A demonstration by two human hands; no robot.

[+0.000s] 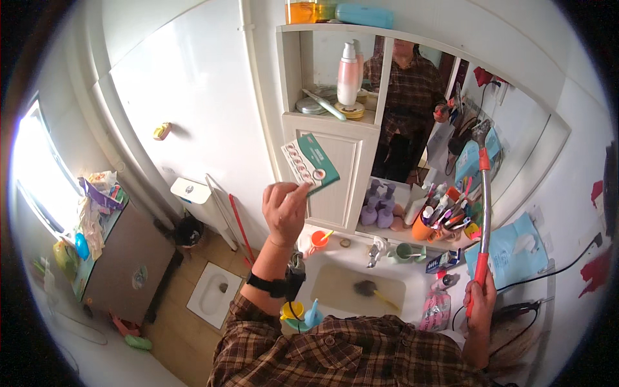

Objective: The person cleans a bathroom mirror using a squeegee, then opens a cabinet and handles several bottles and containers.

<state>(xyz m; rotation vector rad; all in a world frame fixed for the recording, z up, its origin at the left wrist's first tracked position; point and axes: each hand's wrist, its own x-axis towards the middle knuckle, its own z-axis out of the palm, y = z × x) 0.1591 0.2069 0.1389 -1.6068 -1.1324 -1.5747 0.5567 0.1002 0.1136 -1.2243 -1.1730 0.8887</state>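
Observation:
Raised in front of the white cabinet door, my left hand [284,209] pinches the lower edge of a small green-and-white box [316,162] with small round pictures on one face. My right hand [480,302] is wrapped round the red grip of a long tool [485,219]. That tool has a silver shaft, a red collar and a dark head [480,132], whose kind I cannot make out; it stands nearly upright in front of the mirror. Below, the washbasin [325,284] holds cloudy water and a dark brush [365,287] with a yellow handle.
A mirror [406,109] and open shelf with a pink-white pump bottle [348,74] are ahead. An orange cup [422,229] of brushes and tubes stands by the basin, near a blue tissue pack [516,248]. At left are a squat toilet [215,290] and a grey cabinet [132,258].

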